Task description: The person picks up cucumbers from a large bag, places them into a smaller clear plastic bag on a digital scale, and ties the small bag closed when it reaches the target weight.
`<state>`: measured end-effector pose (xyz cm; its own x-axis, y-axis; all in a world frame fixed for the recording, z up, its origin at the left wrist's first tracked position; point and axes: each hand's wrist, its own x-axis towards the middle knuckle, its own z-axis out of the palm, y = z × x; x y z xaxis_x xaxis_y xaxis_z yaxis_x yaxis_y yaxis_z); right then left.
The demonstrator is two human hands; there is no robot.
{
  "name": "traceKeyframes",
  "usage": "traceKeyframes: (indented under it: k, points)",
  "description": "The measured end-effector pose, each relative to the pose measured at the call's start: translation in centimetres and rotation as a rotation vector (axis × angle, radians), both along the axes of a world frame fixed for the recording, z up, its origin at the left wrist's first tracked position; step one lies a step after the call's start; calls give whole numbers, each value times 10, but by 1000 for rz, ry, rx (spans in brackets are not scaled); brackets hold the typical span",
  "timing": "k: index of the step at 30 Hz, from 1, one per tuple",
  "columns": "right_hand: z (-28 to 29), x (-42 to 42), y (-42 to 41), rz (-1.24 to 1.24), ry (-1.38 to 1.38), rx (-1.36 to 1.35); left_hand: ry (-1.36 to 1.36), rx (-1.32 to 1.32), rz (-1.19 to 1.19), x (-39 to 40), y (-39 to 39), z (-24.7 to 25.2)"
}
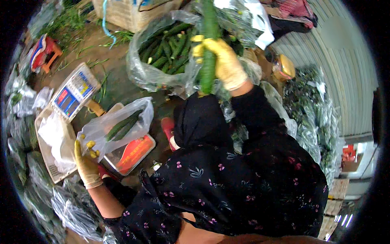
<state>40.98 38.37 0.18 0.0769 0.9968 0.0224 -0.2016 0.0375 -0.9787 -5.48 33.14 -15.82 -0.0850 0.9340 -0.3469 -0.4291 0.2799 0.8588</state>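
Observation:
My right hand [227, 62], in a yellow and white work glove, grips a long green cucumber [208, 73] upright in the picture, slightly blurred. Beside it lies a large clear plastic bag [134, 71], open at the top and full of cucumbers [166, 50]. On the left, my gloved left hand [86, 167] holds the edge of a thin translucent bag [97, 128] with its yellow fingertips. Cucumbers [123, 126] lie inside that bag, over the platform of a weighing scale [135, 155] with a red and orange surface. The scale's display head [76, 91] stands behind.
A pale plastic basket [45, 149] holding white bags [56, 137] sits at left. Beyond is a small red stool [51, 55]. A large box [131, 13] stands at the top. Plastic-wrapped bundles [70, 210] line the left; more bagged produce [313, 113] lies along the corrugated wall [350, 85].

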Motion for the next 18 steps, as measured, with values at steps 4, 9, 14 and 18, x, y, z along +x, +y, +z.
traceKeyframes:
  k: [4, 9, 14, 18]
  points:
    - [7, 106, -68, -427, -225, -103, -20, -71, 11, 6, 5, 8]
    - [-87, 207, -153, -746, -7, -326, 87, 14, 62, 9, 11, -9]
    - [-99, 201, -175, -493, -1537, -933, -45, -41, 53, -10, 9, -21]
    - [-67, 203, -149, -218, -1635, -1070, 6, 17, 29, 3, 7, -14]
